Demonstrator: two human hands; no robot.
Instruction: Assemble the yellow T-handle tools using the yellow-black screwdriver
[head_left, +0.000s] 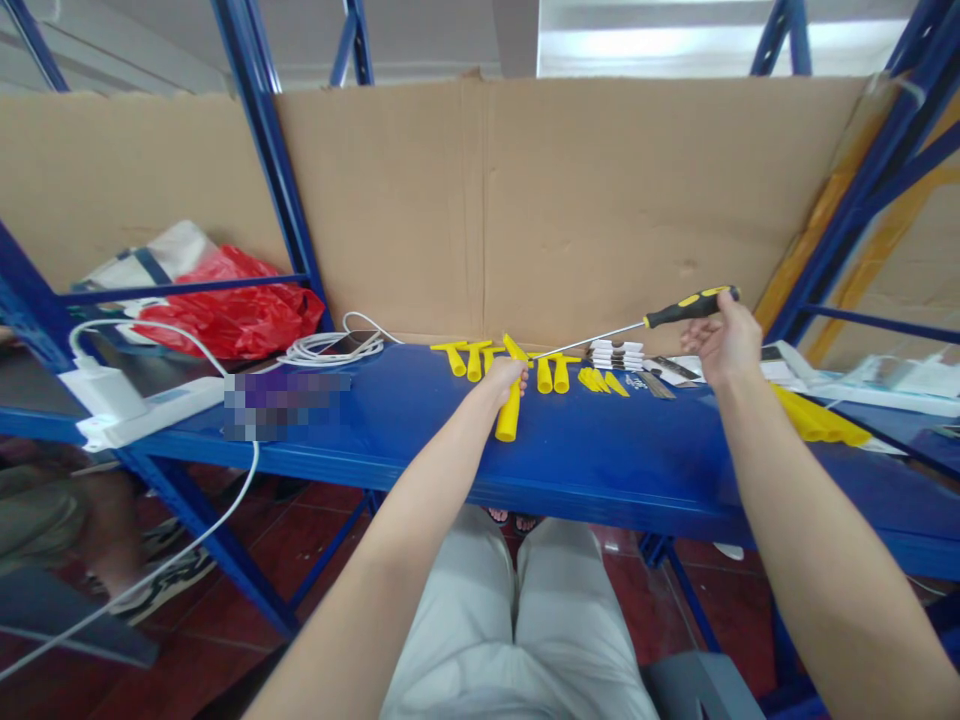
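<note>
My left hand is closed around a yellow T-shaped plastic tool, its tube-like handle pointing toward me. My right hand grips the butt end of a screwdriver with a black and yellow handle, thumb against it and fingers curled. The long metal shaft slants down to the left, reaching the head of the yellow tool. My left fingers hide the exact contact. More yellow T-shaped tools lie along the back on both sides of my left hand. Small pointed yellow pieces lie to the right.
The blue shelf has a cardboard panel behind it. White packs and metal strips lie right of centre. At left are a power strip, a coiled white cable and a red plastic bag. Another person's leg shows low left.
</note>
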